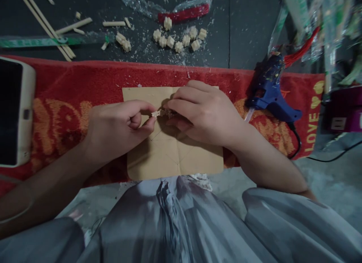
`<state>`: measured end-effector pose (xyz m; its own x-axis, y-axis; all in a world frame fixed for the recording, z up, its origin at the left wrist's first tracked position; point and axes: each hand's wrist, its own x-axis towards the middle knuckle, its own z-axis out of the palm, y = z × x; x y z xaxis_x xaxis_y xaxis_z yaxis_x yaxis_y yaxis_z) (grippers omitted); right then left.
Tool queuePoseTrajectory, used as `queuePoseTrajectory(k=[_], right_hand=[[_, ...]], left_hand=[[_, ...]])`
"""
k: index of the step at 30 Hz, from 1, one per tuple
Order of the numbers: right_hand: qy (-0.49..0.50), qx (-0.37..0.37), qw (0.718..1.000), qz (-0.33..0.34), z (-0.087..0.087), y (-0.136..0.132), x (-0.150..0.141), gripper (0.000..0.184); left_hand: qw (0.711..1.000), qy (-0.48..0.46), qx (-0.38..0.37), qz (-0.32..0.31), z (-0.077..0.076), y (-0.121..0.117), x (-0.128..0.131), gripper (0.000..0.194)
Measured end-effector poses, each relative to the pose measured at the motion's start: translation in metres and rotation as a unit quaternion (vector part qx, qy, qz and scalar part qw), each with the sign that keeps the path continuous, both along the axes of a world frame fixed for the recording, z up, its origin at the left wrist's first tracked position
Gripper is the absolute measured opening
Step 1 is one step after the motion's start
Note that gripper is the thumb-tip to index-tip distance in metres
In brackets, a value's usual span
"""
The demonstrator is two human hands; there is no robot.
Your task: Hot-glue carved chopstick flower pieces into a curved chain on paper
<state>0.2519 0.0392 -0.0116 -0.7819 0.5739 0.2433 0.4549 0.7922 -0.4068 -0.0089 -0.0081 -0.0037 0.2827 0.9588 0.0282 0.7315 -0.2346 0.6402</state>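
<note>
Between thumb and index finger, my left hand (pixel 121 121) pinches one end of a small cream-coloured cluster of short sticks (pixel 155 114). My right hand (pixel 202 112) has its fingers curled over the other end of the same cluster, and its fingertips partly cover it. Both hands are above a creased sheet of tan cardboard (pixel 175 161) with faint pencil lines. What lies under my right fingers is in shadow and hard to make out. Beyond the sheet, several similar cream stick clusters (pixel 178 47) stand on the dark table.
A red towel (pixel 65 82) lies under the cardboard. On it, a blue glue gun (pixel 271 89) rests at right and a phone (pixel 17 112) at left. Thin wooden sticks (pixel 46 27), cut pieces and crumbs litter the dark table (pixel 249 29). Plastic packaging (pixel 328 25) is piled at upper right.
</note>
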Motion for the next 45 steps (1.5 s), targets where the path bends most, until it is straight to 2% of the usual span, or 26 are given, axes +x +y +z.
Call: queuePoseTrajectory(k=[6, 9, 15, 20, 23, 27, 31, 35, 38, 42, 45], right_hand=[[-0.02, 0.007, 1.0, -0.001, 0.003, 0.0, -0.001, 0.027], [-0.022, 0.002, 1.0, 0.001, 0.004, 0.001, -0.001, 0.027], [-0.009, 0.032, 0.999, 0.009, 0.002, 0.001, 0.0, 0.031], [-0.006, 0.008, 1.0, 0.004, 0.0, 0.0, -0.001, 0.027], [-0.011, 0.012, 1.0, 0.006, 0.0, 0.0, -0.001, 0.03], [-0.008, 0.043, 0.999, 0.01, 0.002, 0.0, 0.0, 0.037], [0.003, 0.087, 0.996, 0.013, 0.006, -0.001, 0.001, 0.042], [-0.001, 0.091, 0.996, 0.015, 0.01, -0.001, 0.001, 0.045], [0.005, 0.088, 0.996, 0.008, 0.009, -0.001, 0.002, 0.043], [0.014, 0.103, 0.995, 0.004, 0.004, -0.001, 0.006, 0.03], [0.04, 0.15, 0.988, -0.015, 0.002, -0.005, 0.007, 0.024]], left_hand=[[0.999, 0.012, -0.048, 0.011, 0.011, 0.002, 0.004, 0.031], [0.999, 0.015, -0.045, 0.013, 0.013, 0.002, 0.002, 0.03], [1.0, 0.017, -0.014, -0.006, 0.012, 0.003, 0.001, 0.027], [0.999, 0.02, -0.049, 0.004, 0.009, 0.003, 0.002, 0.031], [0.999, 0.015, -0.036, 0.009, 0.006, 0.002, 0.002, 0.033], [0.999, 0.001, -0.031, 0.017, 0.009, 0.001, 0.003, 0.033], [0.998, 0.003, -0.066, 0.022, 0.015, 0.002, 0.005, 0.033], [0.996, 0.011, -0.083, 0.014, 0.016, 0.004, 0.005, 0.032], [0.997, 0.024, -0.07, 0.014, 0.016, 0.004, 0.004, 0.035], [0.998, 0.039, -0.054, 0.01, 0.018, 0.002, 0.0, 0.037], [0.998, 0.03, -0.046, -0.007, 0.019, -0.001, -0.006, 0.041]])
